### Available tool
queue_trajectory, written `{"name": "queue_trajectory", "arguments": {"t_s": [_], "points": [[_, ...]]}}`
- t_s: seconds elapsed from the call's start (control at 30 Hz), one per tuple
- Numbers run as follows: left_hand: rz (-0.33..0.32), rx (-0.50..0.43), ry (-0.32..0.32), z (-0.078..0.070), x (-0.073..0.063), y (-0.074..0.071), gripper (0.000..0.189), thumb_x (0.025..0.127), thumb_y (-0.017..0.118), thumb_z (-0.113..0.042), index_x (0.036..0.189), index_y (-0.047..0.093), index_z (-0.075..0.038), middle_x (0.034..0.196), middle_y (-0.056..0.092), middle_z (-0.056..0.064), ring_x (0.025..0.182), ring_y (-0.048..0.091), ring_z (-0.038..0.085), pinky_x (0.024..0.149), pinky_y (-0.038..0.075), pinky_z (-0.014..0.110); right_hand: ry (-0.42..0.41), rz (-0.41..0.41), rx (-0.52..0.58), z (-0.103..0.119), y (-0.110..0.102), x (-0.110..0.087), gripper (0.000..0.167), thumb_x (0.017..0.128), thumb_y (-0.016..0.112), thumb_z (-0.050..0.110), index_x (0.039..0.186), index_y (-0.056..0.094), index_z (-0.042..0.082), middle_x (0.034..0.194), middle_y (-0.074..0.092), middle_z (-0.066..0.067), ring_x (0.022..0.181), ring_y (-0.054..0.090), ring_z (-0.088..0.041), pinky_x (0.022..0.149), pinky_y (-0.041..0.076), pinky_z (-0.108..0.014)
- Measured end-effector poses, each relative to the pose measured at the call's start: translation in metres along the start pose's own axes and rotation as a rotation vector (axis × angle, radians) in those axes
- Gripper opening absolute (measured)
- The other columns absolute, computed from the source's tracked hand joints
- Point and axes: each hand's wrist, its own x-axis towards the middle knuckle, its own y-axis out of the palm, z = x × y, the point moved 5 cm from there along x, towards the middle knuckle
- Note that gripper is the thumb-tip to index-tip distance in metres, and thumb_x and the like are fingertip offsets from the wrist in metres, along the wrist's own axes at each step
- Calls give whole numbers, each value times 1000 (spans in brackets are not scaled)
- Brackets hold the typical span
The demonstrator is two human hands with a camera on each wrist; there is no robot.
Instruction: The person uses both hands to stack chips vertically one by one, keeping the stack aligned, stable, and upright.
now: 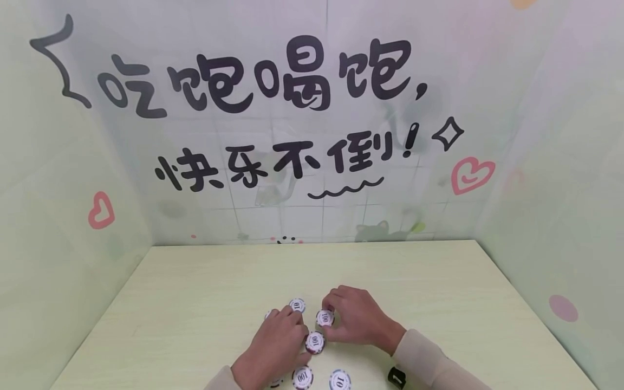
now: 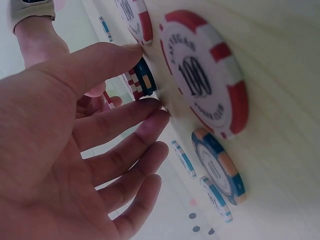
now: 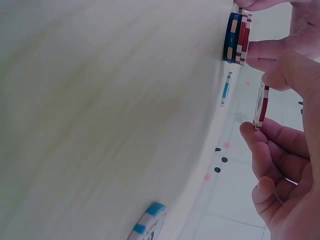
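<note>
A short stack of poker chips [image 1: 314, 342], blue-edged below and red-and-white above with a 100 on top, stands on the table. My left hand [image 1: 275, 344] holds it between thumb and fingertips, the thumb nearer me. In the right wrist view the same stack [image 3: 237, 39] shows edge-on between those fingers. Just beyond and to the right, my right hand [image 1: 361, 317] pinches a red-and-white 100 poker chip [image 3: 262, 105] by its rim, above table level. That chip [image 1: 325, 318] faces up in the head view.
Loose chips lie around: a 10 chip [image 1: 297, 306] behind the left hand, a 100 chip [image 1: 303, 377] and another 10 chip [image 1: 340, 381] nearer me. A blue-and-orange chip [image 2: 219, 166] appears in the left wrist view. A small black object [image 1: 397, 377] is beside the right sleeve.
</note>
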Motion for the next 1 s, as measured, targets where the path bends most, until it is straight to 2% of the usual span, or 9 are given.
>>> {"name": "queue_trajectory", "arguments": {"t_s": [0.27,0.5,0.67,1.0], "points": [[-9,-11,-5,0,0,0,38,86,91,-48,100,86,-13,95,67,-2,90,52,17,77,44,34,-22,60,55,5,2,-1,28,91,84,45,104,78,20,89,65,17,82,53,-1,72,47,-21],[0,-16,-11,1,0,1,39,86,91,-49,99,85,-12,95,66,-2,90,51,17,78,44,34,-66,91,75,10,4,-3,26,91,83,40,107,80,20,97,71,15,85,56,0,74,48,-21],[-6,-23,-8,2,0,2,39,86,91,-48,98,84,-12,96,67,-2,91,52,17,79,45,34,-97,113,87,14,4,-3,23,92,83,38,106,82,20,95,71,17,85,57,2,73,47,-19],[-8,-24,-3,2,0,2,40,87,91,-50,99,85,-12,96,68,-2,90,51,16,77,44,33,-170,96,57,22,4,-4,18,92,85,36,104,84,23,94,72,18,84,58,3,73,45,-15]]}}
